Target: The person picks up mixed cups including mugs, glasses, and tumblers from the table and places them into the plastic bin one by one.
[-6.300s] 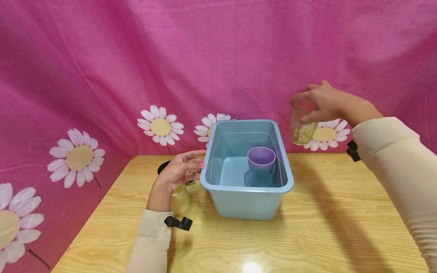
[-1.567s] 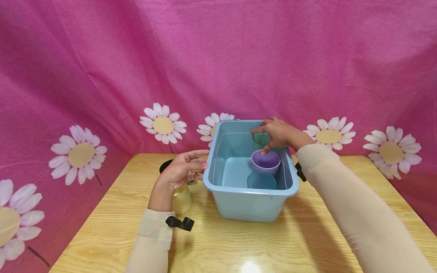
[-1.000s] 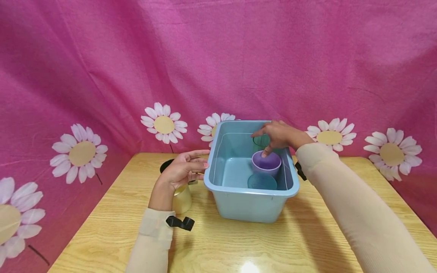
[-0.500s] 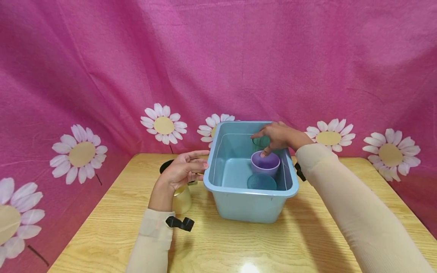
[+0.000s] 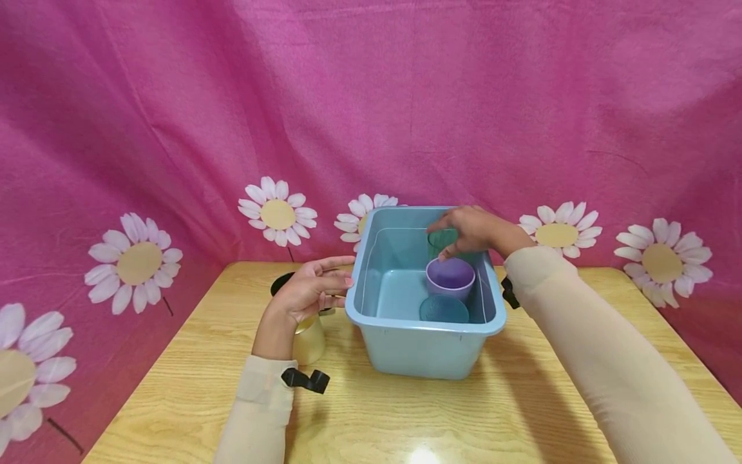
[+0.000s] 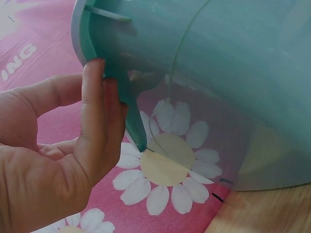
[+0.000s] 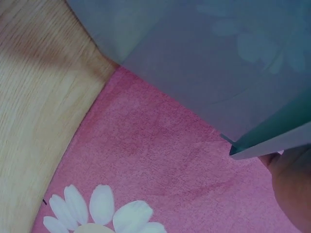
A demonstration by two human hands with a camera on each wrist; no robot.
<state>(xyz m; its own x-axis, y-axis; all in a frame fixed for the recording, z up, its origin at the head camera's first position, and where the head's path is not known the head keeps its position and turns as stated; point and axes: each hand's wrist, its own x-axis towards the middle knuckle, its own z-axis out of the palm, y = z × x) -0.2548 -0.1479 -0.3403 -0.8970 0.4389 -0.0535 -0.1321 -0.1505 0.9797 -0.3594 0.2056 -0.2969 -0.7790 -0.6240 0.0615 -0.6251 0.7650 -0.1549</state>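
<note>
A light blue plastic tub point(image 5: 426, 327) stands on the table. My left hand point(image 5: 310, 288) touches the left rim with nearly straight fingers; in the left wrist view the fingers point(image 6: 92, 111) lie against the rim's outer side. My right hand point(image 5: 478, 229) reaches over the tub's right side. Its fingers and thumb span a clear greenish drinking glass point(image 5: 440, 240) in the back right of the tub, whose lower part is hidden. A purple cup point(image 5: 450, 277) sits just in front of the glass, below the thumb. Nearest the front is a round teal glass piece point(image 5: 444, 309).
Beside the tub, partly behind my left wrist, stand a pale gold cup point(image 5: 309, 341) and a black-rimmed vessel point(image 5: 279, 282). The wooden table point(image 5: 371, 419) ends at a pink cloth point(image 5: 371, 96) printed with white daisies.
My right hand has brought the glass from beside the tub down into its back right corner. Over the last half second the thumb has lifted slightly. The left hand stays at the rim.
</note>
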